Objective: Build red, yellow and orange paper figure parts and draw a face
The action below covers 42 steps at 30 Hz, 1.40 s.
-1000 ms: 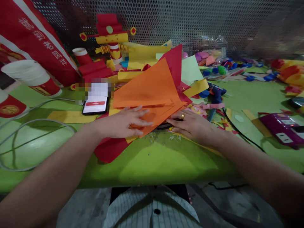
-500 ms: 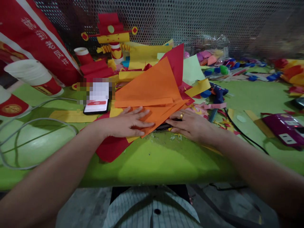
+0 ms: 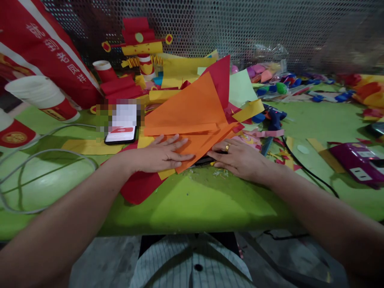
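Steadying orange paper: seemingly the step in hand.
Left hand: palm down, fingers spread on the sheet, grasping nothing.
Right hand: fingers bent at the sheet's right edge, near a dark object; cannot tell whether it grasps either.
Paper's place: mid-surface, partly over red paper.
Next move: probably calls for light left pressure and careful right fingertips, to avoid creasing.

Green table — cups, coloured paper

Left grip, right grip palm-down
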Each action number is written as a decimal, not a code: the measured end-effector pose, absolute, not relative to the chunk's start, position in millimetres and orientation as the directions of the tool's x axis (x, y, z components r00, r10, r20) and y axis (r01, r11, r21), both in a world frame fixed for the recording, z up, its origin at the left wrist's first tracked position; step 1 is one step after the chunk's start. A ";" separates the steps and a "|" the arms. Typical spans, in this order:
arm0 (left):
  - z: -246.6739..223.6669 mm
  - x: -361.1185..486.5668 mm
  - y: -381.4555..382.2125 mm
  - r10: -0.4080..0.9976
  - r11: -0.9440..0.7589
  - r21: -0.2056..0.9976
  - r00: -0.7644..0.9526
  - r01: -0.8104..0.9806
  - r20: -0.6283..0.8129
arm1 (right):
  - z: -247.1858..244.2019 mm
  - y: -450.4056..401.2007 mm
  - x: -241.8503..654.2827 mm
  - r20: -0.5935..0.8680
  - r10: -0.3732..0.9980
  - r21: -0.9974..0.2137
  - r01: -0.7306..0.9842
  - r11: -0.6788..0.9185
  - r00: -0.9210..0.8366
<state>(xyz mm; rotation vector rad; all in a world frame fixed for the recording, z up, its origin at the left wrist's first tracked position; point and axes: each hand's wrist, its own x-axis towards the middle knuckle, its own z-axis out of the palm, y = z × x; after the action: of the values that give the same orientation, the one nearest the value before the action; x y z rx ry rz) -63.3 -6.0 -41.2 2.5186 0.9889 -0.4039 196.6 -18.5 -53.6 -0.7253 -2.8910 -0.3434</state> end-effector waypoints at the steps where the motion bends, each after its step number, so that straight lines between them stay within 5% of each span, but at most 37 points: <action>1: -41.5 -63.3 -6.1 0.582 -0.669 0.261 0.709 0.696 -0.398 | -53.5 -18.3 196.9 0.195 0.442 0.183 0.476 0.861 -0.875; 19: -42.7 -62.3 -6.1 0.592 -0.668 0.246 0.702 0.702 -0.396 | -54.9 -20.7 188.3 0.220 0.429 0.144 0.464 0.874 -0.876; 27: -36.7 -59.5 -9.6 0.612 -0.646 0.241 0.680 0.724 -0.403 | -55.0 -26.5 209.2 0.333 0.422 -0.006 0.445 0.895 -0.843; 33: -32.7 -45.3 -17.3 0.733 -0.579 0.294 0.643 0.761 -0.221 | -54.0 -9.1 249.6 0.547 0.682 -0.149 0.745 0.651 -0.486; 42: -31.3 -24.0 -29.4 0.883 -0.435 0.191 0.459 0.880 -0.101 | -66.3 12.8 269.7 0.551 0.781 -0.062 0.919 0.390 -0.294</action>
<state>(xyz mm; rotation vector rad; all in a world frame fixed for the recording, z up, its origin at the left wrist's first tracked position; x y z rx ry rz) -24.0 -29.4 -31.3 2.4913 1.5301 0.0204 269.7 12.8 -66.3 -1.4534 -2.1524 -0.3645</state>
